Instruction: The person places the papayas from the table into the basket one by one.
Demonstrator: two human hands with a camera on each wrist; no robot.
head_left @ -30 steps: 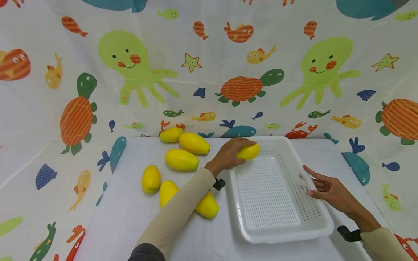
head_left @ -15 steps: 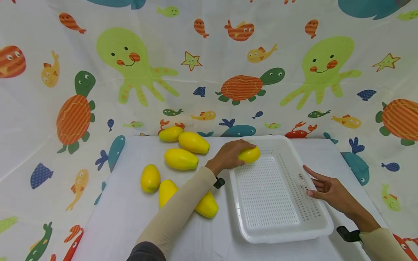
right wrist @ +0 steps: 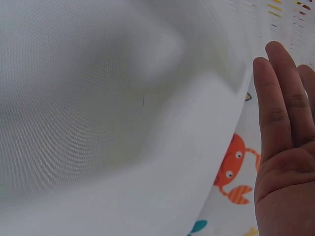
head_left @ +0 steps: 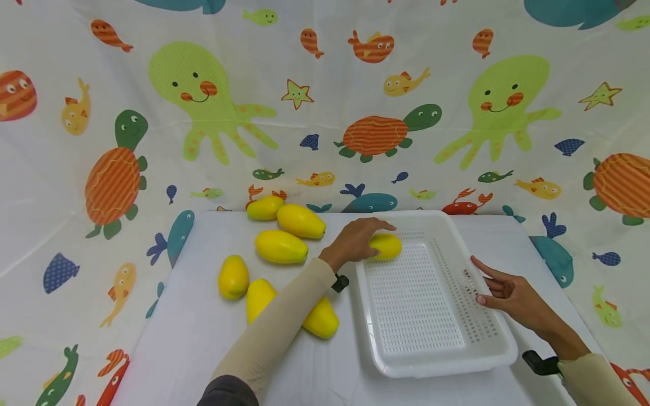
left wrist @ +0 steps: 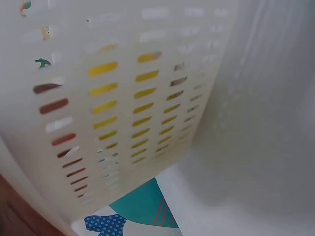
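A yellow papaya point(head_left: 387, 247) lies in the far left corner of a white perforated plastic basket point(head_left: 442, 366). My left hand point(head_left: 358, 239) reaches over the basket's left rim beside this papaya, index finger lifted off and extended above it. Through the slots in the basket wall point(left wrist: 29, 123), the left wrist view shows patches of yellow. At the basket's right side is my right hand point(head_left: 515, 301), its thumb at the rim and its fingers along the outer wall. The right wrist view shows the fingers point(right wrist: 273, 113) straight.
Left of the basket, several more papayas point(head_left: 281, 247) lie on the white tabletop point(head_left: 183, 338); my left forearm point(head_left: 276, 321) crosses over some of them. Behind the table hangs a curtain point(head_left: 325, 67) printed with sea animals.
The papaya has come down a little into the basket, and my left fingers have loosened and lifted from its top. My right hand stays at the basket's side.
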